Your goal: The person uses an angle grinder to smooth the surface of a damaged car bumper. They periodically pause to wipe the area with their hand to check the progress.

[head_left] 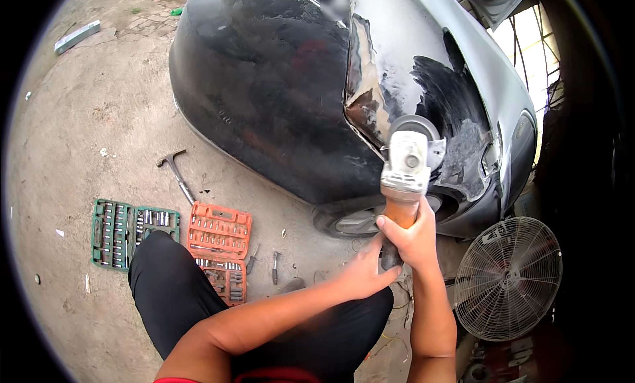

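An angle grinder (401,201) with an orange body and a pale metal head is held in front of me. My right hand (413,237) wraps its orange body. Lower down, my left hand (362,275) is closed round the dark rear end, with some fingers hidden behind it. The grinder's round disc (417,125) is over the car's fender (466,145), beside the seam with the black bumper (264,92); whether it touches cannot be seen. Scuffed grey and black patches cover the fender. Along the seam, a torn edge shows brown and bare material.
Left of my knees, a green socket set case (111,234) and an orange one (220,231) lie open. A hammer (175,174) and a small screwdriver-like tool (275,267) rest on the ground. A round caged fan (509,277) stands at right, and a car wheel (357,223) sits below the grinder.
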Demonstrator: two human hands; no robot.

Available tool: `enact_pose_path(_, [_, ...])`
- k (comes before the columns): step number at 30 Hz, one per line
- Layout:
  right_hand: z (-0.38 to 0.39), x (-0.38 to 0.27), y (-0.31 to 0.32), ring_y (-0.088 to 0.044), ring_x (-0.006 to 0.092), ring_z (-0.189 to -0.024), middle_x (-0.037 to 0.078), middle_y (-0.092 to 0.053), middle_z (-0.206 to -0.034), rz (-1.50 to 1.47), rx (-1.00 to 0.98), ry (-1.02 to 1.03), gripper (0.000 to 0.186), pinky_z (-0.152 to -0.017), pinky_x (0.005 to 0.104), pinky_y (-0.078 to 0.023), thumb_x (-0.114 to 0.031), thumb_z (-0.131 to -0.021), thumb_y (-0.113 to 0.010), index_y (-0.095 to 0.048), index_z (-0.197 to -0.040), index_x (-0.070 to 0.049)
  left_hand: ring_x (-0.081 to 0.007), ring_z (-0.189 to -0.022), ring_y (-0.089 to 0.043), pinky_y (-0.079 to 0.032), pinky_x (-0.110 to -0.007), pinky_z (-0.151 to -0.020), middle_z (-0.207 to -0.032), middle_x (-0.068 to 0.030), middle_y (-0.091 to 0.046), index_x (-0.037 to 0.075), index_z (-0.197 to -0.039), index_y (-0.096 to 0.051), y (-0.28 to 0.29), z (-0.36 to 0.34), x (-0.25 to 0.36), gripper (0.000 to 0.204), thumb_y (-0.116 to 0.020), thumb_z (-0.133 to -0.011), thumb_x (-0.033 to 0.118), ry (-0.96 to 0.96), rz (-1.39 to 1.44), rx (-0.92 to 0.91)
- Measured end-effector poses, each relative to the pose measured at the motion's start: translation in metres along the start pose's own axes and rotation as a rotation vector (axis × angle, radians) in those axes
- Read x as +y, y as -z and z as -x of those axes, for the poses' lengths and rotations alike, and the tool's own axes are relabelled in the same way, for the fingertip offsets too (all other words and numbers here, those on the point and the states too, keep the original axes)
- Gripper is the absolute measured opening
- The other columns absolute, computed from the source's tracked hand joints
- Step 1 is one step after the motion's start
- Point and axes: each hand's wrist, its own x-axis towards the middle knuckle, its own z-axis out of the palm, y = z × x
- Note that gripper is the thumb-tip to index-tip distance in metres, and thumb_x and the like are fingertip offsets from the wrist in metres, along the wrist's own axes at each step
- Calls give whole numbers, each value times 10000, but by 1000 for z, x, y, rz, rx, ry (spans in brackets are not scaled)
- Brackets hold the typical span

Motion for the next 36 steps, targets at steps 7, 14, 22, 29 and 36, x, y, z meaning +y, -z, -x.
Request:
enact_pose_path(7, [-39, -32, -14, -786, 415, -1008, 237, -792, -1065, 401, -138, 42, 598, -891, 468, -592, -286, -757, -915, -658, -1199, 25, -226, -1182, -772, -596, -382, -1027, -1272, -165, -781, -66, -1347, -604, -8, -34, 8, 556, -881, -929, 172, 48, 363, 147])
enact_pose_path(14, [-58, -60, 3, -753, 497, -985, 273, -777, -1006, 700, -226, 42, 609, -862, 533, -589, -351, -744, -914, -646, -1169, -6, -204, -1245, -727, -563, -362, -1084, -1317, -139, -763, -74, -1333, -661, -11, -48, 4, 368, -772, -1046, 127, -106, 772, -28])
enact_pose_path(22, [-70, -81, 5, -753, 505, -920, 273, -773, -930, 934, -306, 29, 616, -832, 562, -595, -378, -730, -881, -640, -1163, -11, -151, -1167, -692, -548, -345, -1031, -1261, -95, -756, -86, -1301, -697, -8, -53, 22, 328, -704, -1108, 179, -113, 805, -7])
enact_pose_path(29, [-72, -94, -1, -753, 504, -886, 258, -767, -882, 1115, -330, -7, 533, -825, 588, -602, -365, -742, -840, -634, -1097, -25, -127, -1069, -679, -547, -328, -958, -1168, -83, -764, -81, -1296, -690, -6, -53, 35, 340, -703, -1107, 202, -139, 786, 42])
enact_pose_path(36, [-64, -85, 11, -758, 497, -894, 256, -764, -875, 1229, -343, -54, 529, -835, 590, -603, -370, -759, -826, -625, -1105, -24, -148, -1174, -681, -562, -336, -1009, -1220, -81, -728, -73, -1340, -659, -8, -56, 28, 331, -677, -1109, 164, 88, 860, -120])
